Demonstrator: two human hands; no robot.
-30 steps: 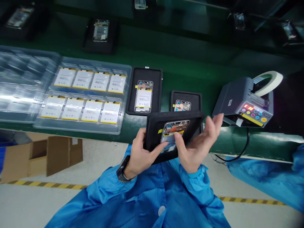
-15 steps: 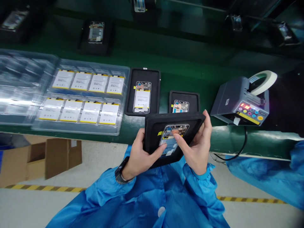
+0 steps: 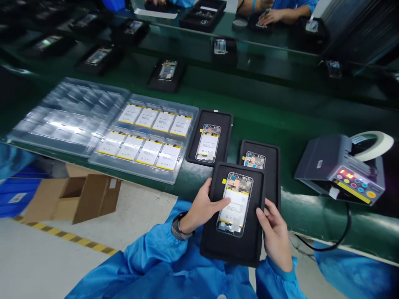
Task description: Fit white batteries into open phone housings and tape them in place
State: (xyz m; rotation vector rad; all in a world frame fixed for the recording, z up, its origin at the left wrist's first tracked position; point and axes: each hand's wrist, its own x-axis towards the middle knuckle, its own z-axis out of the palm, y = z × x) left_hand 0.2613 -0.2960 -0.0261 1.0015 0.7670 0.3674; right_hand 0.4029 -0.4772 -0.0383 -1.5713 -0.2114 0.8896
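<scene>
My left hand (image 3: pixel 207 207) grips the left edge of a black foam tray (image 3: pixel 212 245), its thumb resting on the white battery of the opened phone (image 3: pixel 236 203) that lies in the tray. On the other side my right hand (image 3: pixel 276 232) holds the tray's right edge, thumb at the rim and fingers behind. The phone's circuit board shows above the battery, with a yellow tab at its left. Partly hidden behind the held tray, a second black tray (image 3: pixel 272 166) carries another opened phone (image 3: pixel 254 160). Left of it, a third black tray (image 3: pixel 224 143) holds a phone with a battery (image 3: pixel 208 144).
A clear plastic tray (image 3: pixel 137 169) with several batteries stands left on the green bench (image 3: pixel 187 187), beside another clear tray (image 3: pixel 71 104). At right is a tape dispenser (image 3: pixel 327 162) with a cable. Co-workers' hands (image 3: pixel 272 17) work at the back. A cardboard box (image 3: pixel 93 201) sits below.
The held tray has turned flatter towards me and come lower. My right thumb has left the phone for the tray's edge. The view has shifted, showing more of the far bench.
</scene>
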